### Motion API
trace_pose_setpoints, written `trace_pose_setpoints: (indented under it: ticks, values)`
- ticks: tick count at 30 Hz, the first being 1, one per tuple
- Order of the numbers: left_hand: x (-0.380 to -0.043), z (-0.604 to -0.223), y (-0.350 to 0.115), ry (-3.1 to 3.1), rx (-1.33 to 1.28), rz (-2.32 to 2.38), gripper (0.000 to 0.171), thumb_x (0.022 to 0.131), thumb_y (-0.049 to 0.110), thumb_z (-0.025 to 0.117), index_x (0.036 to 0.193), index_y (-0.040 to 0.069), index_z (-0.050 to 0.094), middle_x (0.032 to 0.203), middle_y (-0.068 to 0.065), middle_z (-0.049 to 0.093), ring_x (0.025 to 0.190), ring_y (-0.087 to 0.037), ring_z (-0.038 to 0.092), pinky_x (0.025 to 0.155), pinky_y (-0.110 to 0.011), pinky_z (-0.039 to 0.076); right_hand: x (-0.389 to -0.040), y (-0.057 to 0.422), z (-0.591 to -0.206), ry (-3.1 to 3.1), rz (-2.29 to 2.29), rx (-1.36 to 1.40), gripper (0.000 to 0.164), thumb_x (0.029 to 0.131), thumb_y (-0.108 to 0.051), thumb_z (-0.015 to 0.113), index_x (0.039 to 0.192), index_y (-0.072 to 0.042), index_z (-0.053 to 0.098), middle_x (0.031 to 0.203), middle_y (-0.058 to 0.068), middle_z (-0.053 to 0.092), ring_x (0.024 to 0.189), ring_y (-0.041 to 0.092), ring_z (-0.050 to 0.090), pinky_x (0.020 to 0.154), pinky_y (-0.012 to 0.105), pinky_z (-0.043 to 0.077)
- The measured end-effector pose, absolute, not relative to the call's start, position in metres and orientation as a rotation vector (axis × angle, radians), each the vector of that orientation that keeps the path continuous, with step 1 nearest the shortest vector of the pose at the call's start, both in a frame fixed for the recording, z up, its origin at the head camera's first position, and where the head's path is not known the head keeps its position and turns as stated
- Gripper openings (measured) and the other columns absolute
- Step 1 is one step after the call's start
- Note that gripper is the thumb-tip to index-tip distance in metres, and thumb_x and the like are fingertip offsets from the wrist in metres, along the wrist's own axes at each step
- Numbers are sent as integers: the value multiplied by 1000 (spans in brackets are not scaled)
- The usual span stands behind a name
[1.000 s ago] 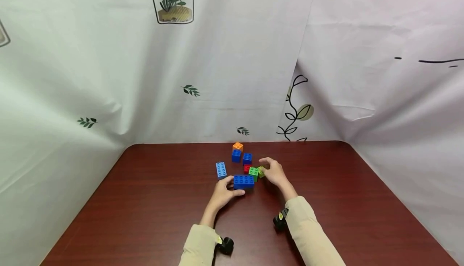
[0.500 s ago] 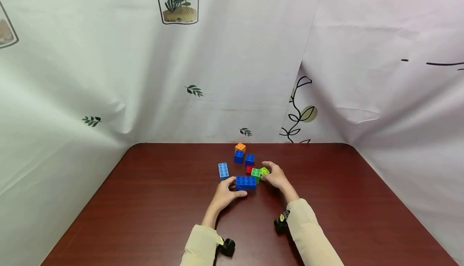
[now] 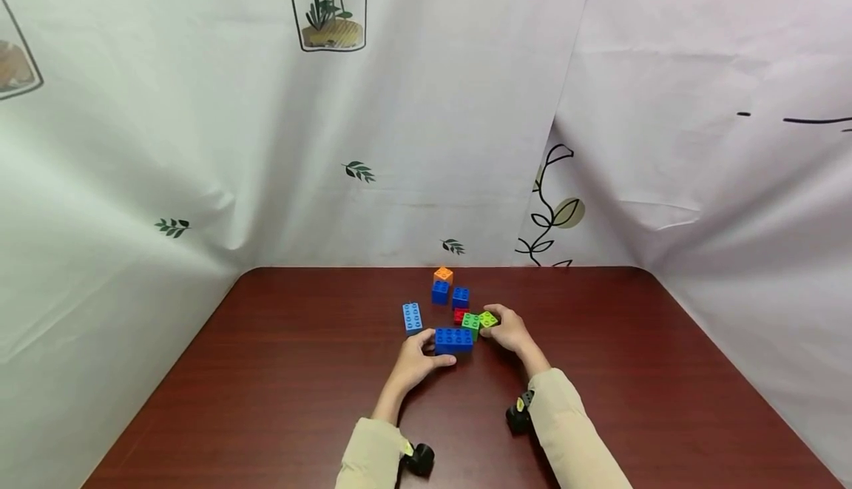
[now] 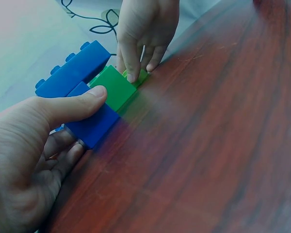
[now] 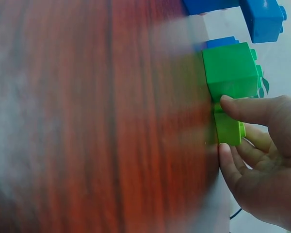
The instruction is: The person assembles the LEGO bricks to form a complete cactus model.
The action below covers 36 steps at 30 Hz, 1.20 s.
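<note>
My left hand [image 3: 413, 363] grips a dark blue brick stack at the table's middle. In the left wrist view, the thumb presses the near face of the lower blue brick [image 4: 99, 124], with fingers behind it. A longer blue brick [image 3: 454, 337] sits on top, studs up. Beside the stack stands a green brick [image 3: 470, 320], and right of that a small lime brick [image 3: 489, 319]. My right hand [image 3: 511, 332] pinches the lime brick; in the right wrist view its thumb lies by the joint between green and lime [image 5: 228, 128].
Behind are a red brick [image 3: 460, 316], a small blue brick [image 3: 461, 297], and another blue brick [image 3: 440, 292] with an orange brick [image 3: 443, 274] behind it. A light blue brick [image 3: 412, 317] lies left. White patterned cloth hangs behind the table [image 3: 299, 371].
The right hand's fingers have lowered and closed in around the lime brick, which shows more now. The left hand keeps its hold on the blue stack. The head view has shifted slightly.
</note>
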<state>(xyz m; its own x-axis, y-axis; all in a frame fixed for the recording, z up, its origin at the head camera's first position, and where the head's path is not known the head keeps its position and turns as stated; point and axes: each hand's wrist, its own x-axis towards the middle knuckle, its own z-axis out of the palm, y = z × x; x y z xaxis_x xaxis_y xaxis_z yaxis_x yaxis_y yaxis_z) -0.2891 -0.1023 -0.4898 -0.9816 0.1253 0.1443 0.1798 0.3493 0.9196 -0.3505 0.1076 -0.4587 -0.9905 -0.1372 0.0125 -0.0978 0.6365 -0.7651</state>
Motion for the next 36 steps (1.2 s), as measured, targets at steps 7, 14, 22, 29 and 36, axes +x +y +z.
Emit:
trace_pose_setpoints:
  ticks: [7,14,22,29,36]
  values:
    - [-290,-489,-99,-2535,-299,-1748,53,79,18,81,122,-4,61,117,-21,66,107,-34,63,94,-49,52,-347,112,-457,2825,-1289,-206,49,85,-2,68,132,3,55,134,27,56,122,42,53,103,55,44]
    - [-291,-488,-98,-2543,-315,-1726,53,78,19,82,122,-4,61,117,-21,66,107,-34,63,94,-49,52,-344,120,-451,2808,-1323,-169,46,84,-4,69,128,3,59,130,26,59,116,39,57,100,52,47]
    - [-289,-491,-103,-2543,-290,-1717,64,78,16,82,129,-9,55,125,-28,61,111,-40,61,95,-51,52,-345,132,-450,2766,-1348,-148,45,82,-4,68,126,5,60,130,30,57,96,29,63,84,39,54]
    - [-290,-491,-104,-2533,-301,-1712,60,77,16,82,127,-8,57,121,-26,63,109,-38,61,94,-50,52,-343,137,-445,2708,-1395,-196,43,85,-1,67,126,7,58,132,31,55,78,16,60,70,28,54]
    - [-290,-492,-103,-2551,-291,-1717,62,79,20,81,129,-7,56,123,-25,62,111,-38,60,95,-50,52,-344,139,-437,2698,-1457,-237,44,84,-2,66,126,6,57,130,30,56,95,28,61,77,32,54]
